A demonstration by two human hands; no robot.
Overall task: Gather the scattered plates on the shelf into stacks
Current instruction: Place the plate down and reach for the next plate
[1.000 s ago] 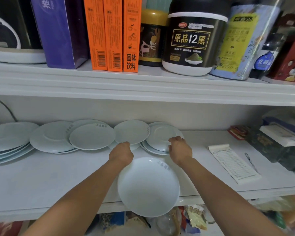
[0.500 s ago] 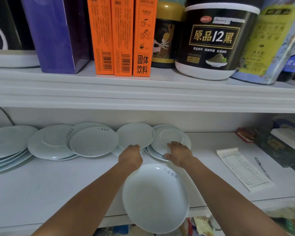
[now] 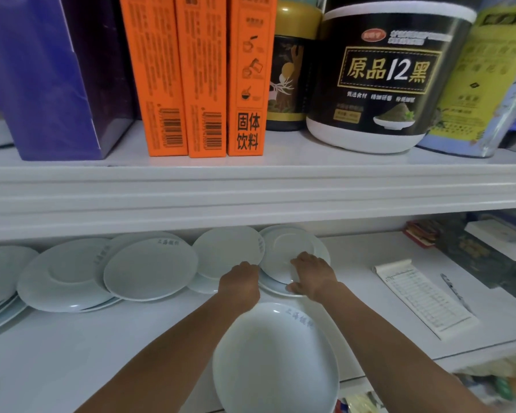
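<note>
Right hand fingers on plate rim.

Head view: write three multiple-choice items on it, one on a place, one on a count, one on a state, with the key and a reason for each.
1. Where does the notepad lie?
A. On the upper shelf
B. On the lower shelf, right of the hands
C. Under the near plate

2. How many orange boxes stand on the upper shelf?
A. Two
B. Three
C. Five

3. What is the right hand doing?
A. Resting on the rim of the rightmost plate
B. Hanging free of the shelf
C. Holding the pen

Key: 1 B, the pad lies flat on the lower shelf beside the right forearm. 2 B, three orange spines stand side by side. 3 A, its fingers lie over that plate's near edge, while the pen lies untouched.
</note>
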